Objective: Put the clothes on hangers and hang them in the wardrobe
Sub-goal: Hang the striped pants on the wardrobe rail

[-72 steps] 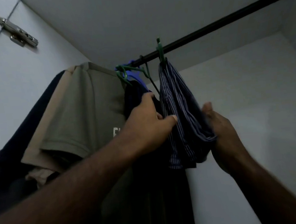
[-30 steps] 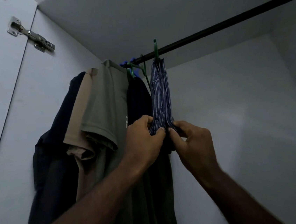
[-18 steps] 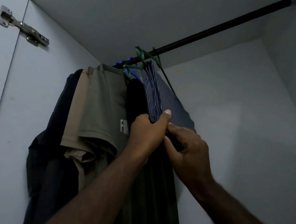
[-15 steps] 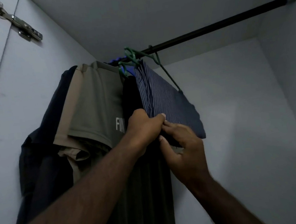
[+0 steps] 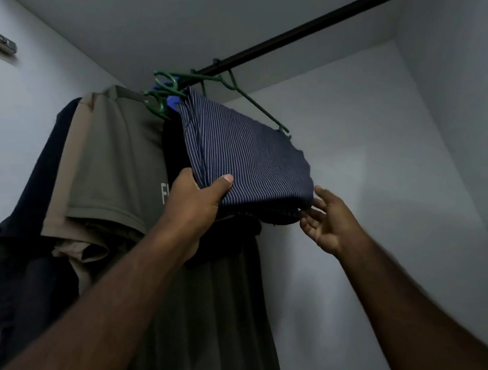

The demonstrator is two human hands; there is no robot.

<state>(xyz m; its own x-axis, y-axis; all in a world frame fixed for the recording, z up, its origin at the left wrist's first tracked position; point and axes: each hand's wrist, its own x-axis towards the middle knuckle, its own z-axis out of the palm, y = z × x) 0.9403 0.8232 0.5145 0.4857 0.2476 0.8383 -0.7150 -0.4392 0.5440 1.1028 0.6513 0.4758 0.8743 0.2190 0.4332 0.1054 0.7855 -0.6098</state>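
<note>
Striped garment (image 5: pixel 249 157), on green hanger (image 5: pixel 227 79) at rod (image 5: pixel 310 28): I have swung it flat-on, left hand (image 5: pixel 197 208) pinching its hem, right hand (image 5: pixel 329 222) released, fingers apart; nearly hung.

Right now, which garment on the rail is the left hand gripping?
The striped navy garment, rightmost on the rail. Left hand has a grip on its lower edge; the olive shirt and other garments hang untouched.

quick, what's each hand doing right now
Left hand: grips the lower corner of the striped garment.
Right hand: open, fingertips at the garment's other lower corner, holding nothing.
</note>
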